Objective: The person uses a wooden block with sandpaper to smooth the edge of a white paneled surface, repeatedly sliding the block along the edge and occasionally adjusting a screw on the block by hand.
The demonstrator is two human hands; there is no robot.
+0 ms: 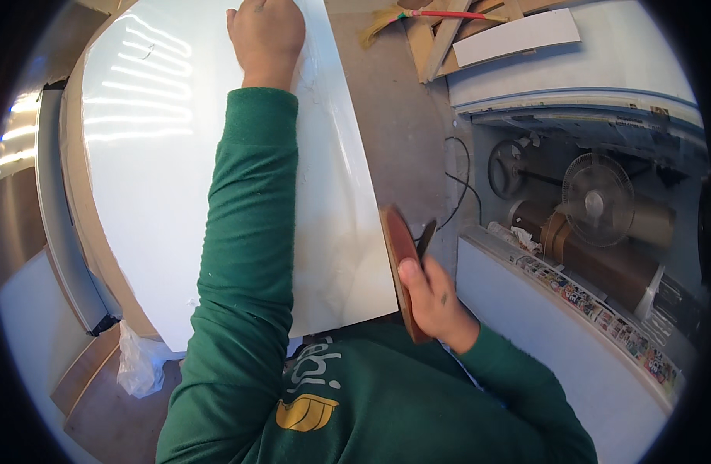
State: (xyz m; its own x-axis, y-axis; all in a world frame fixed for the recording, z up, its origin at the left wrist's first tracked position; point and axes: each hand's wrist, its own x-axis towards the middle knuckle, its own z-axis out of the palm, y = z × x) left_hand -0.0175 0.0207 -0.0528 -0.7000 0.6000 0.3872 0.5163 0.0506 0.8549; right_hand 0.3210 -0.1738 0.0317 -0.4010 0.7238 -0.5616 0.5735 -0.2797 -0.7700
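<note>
My right hand (440, 305) grips a wooden hand plane (402, 247), its thumb on the reddish-brown body. A dark blade-like piece (426, 238) sticks out at a slant beside the fingers. The plane lies along the right edge of a large glossy white panel (146, 193), near its close corner. My left arm, in a green sleeve, reaches over the panel. At the far end, my left hand (266, 42) rests on or just above the panel, back upward. Its fingers are mostly hidden or cut off by the upper border.
To the right stands a white-sided unit (541, 325) with a fan (595, 199) and brown rolls (603, 251) behind it. A dark cable (467, 185) runs over the floor. A broom (448, 14) lies over wooden slats at the back. A plastic bag (139, 363) hangs at near left.
</note>
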